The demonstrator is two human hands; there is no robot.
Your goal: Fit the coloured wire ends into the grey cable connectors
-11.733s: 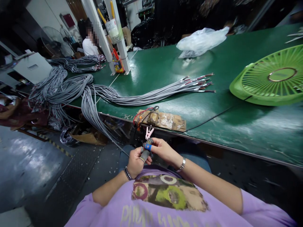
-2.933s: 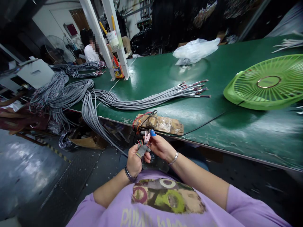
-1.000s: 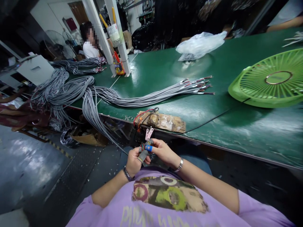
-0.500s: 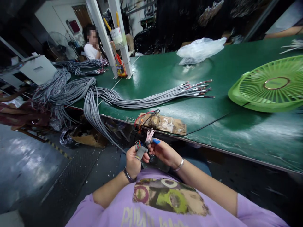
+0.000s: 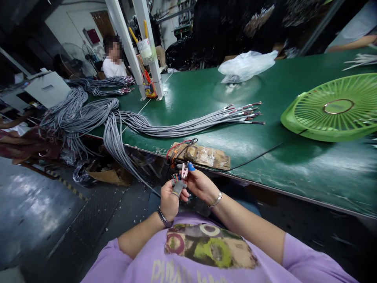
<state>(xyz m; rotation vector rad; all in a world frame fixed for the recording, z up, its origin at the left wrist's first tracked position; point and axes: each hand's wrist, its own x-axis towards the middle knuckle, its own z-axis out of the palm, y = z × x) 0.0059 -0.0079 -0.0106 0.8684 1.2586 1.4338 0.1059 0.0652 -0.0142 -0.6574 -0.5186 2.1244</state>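
Note:
Close in front of my body, my left hand (image 5: 170, 201) is closed on the end of a grey cable, where thin coloured wires (image 5: 176, 177) fan upward. A grey cover (image 5: 178, 188) wraps a digit of that hand. Just to the right, my right hand (image 5: 200, 186) pinches a small pink clip (image 5: 184, 170) beside the wire tips; a blue cover (image 5: 191, 166) sits on one of its fingertips. Whether the clip touches the wires, I cannot tell. A thick bundle of grey cables (image 5: 110, 127) hangs over the table edge toward my left hand.
Along the edge of the green table (image 5: 265, 157) lies a taped wooden block (image 5: 210, 155) with red and black leads. A green fan (image 5: 330, 108) stands at right, its cord crossing the tabletop. A plastic bag (image 5: 247, 67), white posts (image 5: 125, 47) and a seated person (image 5: 113, 65) are farther back.
My right hand has moved slightly up and left, bringing the pink clip closer to the coloured wires. The left hand has shifted a little to the right. The view has tilted slightly.

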